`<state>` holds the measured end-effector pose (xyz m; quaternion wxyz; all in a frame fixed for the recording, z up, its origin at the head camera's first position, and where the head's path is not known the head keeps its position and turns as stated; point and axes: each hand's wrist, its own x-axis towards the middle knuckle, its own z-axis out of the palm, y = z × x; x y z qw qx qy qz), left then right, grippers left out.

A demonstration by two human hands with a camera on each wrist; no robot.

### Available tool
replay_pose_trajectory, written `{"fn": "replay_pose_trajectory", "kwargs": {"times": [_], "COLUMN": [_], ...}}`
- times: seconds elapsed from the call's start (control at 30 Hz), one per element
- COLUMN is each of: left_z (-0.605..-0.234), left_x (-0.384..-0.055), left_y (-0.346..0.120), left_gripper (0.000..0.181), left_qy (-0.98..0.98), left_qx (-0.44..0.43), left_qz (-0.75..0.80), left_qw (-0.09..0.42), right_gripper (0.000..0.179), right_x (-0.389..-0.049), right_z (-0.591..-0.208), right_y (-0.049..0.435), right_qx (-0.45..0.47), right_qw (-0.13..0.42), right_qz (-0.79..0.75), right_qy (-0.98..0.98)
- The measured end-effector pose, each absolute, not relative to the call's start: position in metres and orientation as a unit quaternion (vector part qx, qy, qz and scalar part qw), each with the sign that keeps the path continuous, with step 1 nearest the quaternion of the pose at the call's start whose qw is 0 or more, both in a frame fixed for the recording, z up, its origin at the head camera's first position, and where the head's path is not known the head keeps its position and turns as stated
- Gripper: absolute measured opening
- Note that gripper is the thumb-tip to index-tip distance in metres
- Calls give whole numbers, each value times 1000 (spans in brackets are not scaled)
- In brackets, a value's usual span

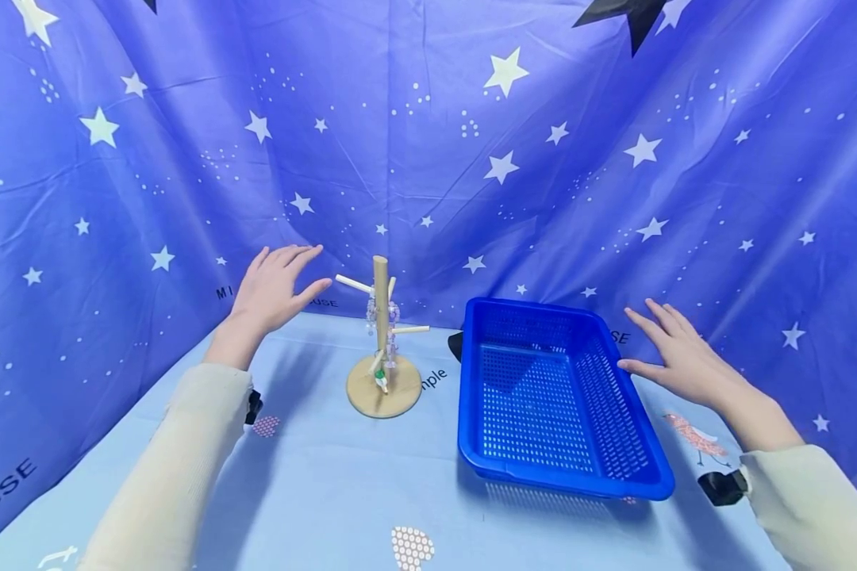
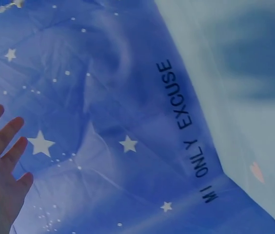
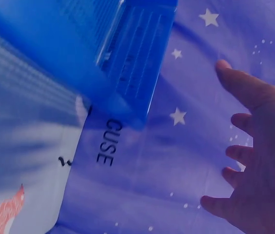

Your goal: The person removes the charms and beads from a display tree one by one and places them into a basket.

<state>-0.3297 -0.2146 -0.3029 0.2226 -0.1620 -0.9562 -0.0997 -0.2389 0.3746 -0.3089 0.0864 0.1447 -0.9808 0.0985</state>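
hovering empty, fingers [image 1: 304,258] extended and parted on both, the left hand [image 1: 266,287] is just left of the wooden stand [image 1: 381,305], the right hand [image 1: 685,361] well to the stand's right. beaded strands [image 1: 393,314] hang on its pegs [image 1: 413,329]. a blue basket [image 1: 567,478] sits right of the stand; starry cloth [image 1: 400,143] rises behind.

From above the near side, the head camera faces forward and down, far enough back to cover the tablecloth [image 1: 328,484], blue basket [image 1: 539,412] and starry backdrop [image 1: 400,159]. The left wrist camera looks closely past the left hand [image 1: 271,289] at the backdrop, rolled sideways; it shares the left lettering [image 2: 182,108] with the head view. The right wrist camera, near the basket's right side, rolls oppositely, sharing basket and bird print [image 3: 8,212] with the head view
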Motion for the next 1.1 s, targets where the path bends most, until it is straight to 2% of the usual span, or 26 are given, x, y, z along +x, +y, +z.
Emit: {"fn": "replay_pose_trajectory", "kwargs": {"times": [0.17, 0.37, 0.77, 1.1], "left_z": [-296, -289, -291, -300], "left_x": [-324, -319, -313, -314], "left_y": [-204, -190, -174, -170], "left_gripper": [55, 49, 35, 20], "left_qy": [-947, -940, -921, -895], "left_qx": [-177, -183, -191, -203], "left_qz": [-107, -151, -254, -311], "left_qw": [246, 246, 226, 245], "right_gripper": [85, 72, 50, 41], "right_x": [-238, -236, -237, -238], "right_z": [-304, -302, -308, -313], "right_y": [359, 339, 305, 280], "right_qx": [147, 168, 215, 249], "right_qw": [51, 29, 26, 24], "right_qz": [106, 108, 126, 141], "right_qy": [-982, -979, -968, -958]}}
